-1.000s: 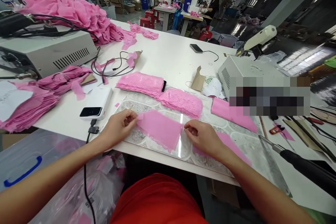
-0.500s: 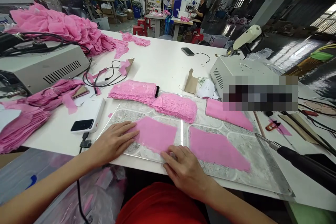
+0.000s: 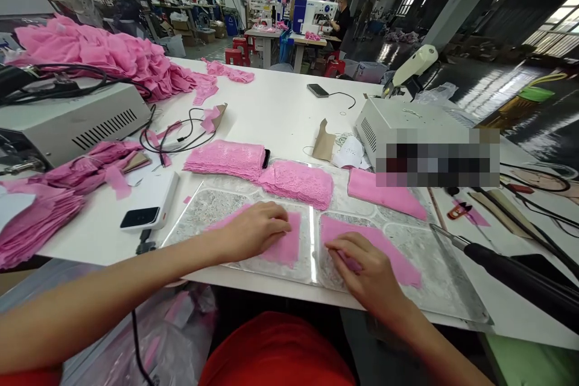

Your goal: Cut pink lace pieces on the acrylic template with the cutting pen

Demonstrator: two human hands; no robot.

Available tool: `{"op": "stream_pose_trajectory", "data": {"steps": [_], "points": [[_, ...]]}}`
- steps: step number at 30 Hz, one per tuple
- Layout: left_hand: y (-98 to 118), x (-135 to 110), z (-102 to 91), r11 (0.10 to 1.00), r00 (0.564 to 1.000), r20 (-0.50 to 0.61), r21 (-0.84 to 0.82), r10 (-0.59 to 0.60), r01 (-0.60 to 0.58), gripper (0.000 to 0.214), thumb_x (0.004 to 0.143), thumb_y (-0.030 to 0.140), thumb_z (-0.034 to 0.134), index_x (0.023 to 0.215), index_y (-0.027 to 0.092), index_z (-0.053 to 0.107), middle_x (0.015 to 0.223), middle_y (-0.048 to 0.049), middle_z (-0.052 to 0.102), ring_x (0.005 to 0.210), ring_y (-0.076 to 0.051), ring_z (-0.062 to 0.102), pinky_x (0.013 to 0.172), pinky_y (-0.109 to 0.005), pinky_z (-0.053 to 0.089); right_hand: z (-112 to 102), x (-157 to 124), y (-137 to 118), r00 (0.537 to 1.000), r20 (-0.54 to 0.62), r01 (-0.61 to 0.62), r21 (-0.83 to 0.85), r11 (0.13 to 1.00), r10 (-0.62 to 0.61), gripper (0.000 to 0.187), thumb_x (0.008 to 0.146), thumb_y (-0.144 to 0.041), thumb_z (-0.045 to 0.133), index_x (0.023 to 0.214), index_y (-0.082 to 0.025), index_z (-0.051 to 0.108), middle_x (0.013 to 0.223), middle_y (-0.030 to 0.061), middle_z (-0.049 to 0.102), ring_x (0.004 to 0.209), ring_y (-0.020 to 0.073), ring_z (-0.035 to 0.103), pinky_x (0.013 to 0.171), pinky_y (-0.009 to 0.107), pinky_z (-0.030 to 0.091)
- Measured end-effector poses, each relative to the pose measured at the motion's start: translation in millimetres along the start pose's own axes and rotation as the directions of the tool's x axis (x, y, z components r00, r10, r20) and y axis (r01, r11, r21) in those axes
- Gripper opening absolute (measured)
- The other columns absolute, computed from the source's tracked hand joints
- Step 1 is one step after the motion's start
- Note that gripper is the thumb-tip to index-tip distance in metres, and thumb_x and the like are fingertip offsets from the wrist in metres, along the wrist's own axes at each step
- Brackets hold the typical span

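Fingers [image 3: 275, 224] of L hand [image 3: 253, 230] lie flat and slightly spread on the left pink lace piece [image 3: 284, 244], pressing it down, clamped on nothing. R hand [image 3: 362, 265] has fingertips drawn together on the near-left edge of the right pink lace piece [image 3: 389, 253]; looks like a light pinch, though a true grip on the cloth cannot be told from here. Both pieces sit side by side on the clear patterned plate [image 3: 434, 277] at the near edge of the white table [image 3: 280, 102], a narrow gap between them. Change since half a sec ago: L hand slid from the left piece's outer end onto its middle; R hand left that piece's lower edge and crossed to the second piece. Reads as: first piece laid and smoothed, attention now on squaring the second. Behind the plate, two stacks of pink lace [image 3: 262, 169], w/ a flat pink piece [image 3: 384, 193] further right. Power bank [image 3: 149, 202] left of plate, grey unit [image 3: 402, 126] behind right, black-handled tool [image 3: 520, 277] at far right, apart from both hands.
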State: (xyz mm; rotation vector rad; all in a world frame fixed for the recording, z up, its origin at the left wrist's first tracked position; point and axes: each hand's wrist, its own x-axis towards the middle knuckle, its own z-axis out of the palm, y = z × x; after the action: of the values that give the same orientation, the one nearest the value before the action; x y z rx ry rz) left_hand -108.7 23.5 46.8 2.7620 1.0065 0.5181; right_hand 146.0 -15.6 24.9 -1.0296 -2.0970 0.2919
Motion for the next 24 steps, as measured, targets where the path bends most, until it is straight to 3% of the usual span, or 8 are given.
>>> {"op": "stream_pose_trajectory", "data": {"steps": [4,9,16,24], "points": [[15,48,20.4,0.99,0.996,0.089,-0.139,0.006,0.006,0.018,0.09,0.015,0.054,0.091,0.018,0.072,0.093,-0.0053,0.067,0.084,-0.016,0.062,0.078,-0.026,0.047,-21,2,13,0.985,0.036,-0.17,0.016,0.985,0.169,0.011,0.085,-0.019,0.056,0.088,-0.022,0.067,0.075,0.0017,0.068,0.06,0.0108,0.059,0.054,0.023,0.05],[37,50,40.3,0.99,0.994,0.102,-0.134,-0.029,0.043,0.018,0.09,0.022,0.054,0.093,0.019,0.072,0.088,-0.0061,0.063,0.08,-0.017,0.059,0.074,-0.028,0.046,-21,25,46,0.946,0.197,-0.27,0.034,0.962,0.258,0.012,0.082,-0.021,0.06,0.084,-0.021,0.072,0.068,0.0004,0.065,0.058,0.0102,0.055,0.056,0.024,0.046],[53,34,58.6,0.996,0.995,0.054,0.025,-0.086,0.085,0.015,0.09,0.027,0.058,0.092,0.018,0.068,0.086,-0.0063,0.06,0.08,-0.019,0.056,0.073,-0.031,0.045,-4,60,76,0.882,0.46,-0.189,0.151,0.97,0.101,0.018,0.08,-0.014,0.061,0.091,-0.021,0.073,0.09,0.0035,0.068,0.076,0.0119,0.062,0.072,0.027,0.049],[57,33,59.9,0.98,0.98,0.021,-0.033,-0.197,0.198,0.018,0.087,0.029,0.064,0.101,0.018,0.066,0.094,-0.0067,0.063,0.086,-0.02,0.058,0.077,-0.034,0.048,-1,53,88,0.907,0.42,-0.147,0.254,0.956,0.028,0.014,0.08,-0.012,0.058,0.081,-0.019,0.07,0.085,0.002,0.066,0.077,0.0119,0.06,0.072,0.026,0.047]]}}
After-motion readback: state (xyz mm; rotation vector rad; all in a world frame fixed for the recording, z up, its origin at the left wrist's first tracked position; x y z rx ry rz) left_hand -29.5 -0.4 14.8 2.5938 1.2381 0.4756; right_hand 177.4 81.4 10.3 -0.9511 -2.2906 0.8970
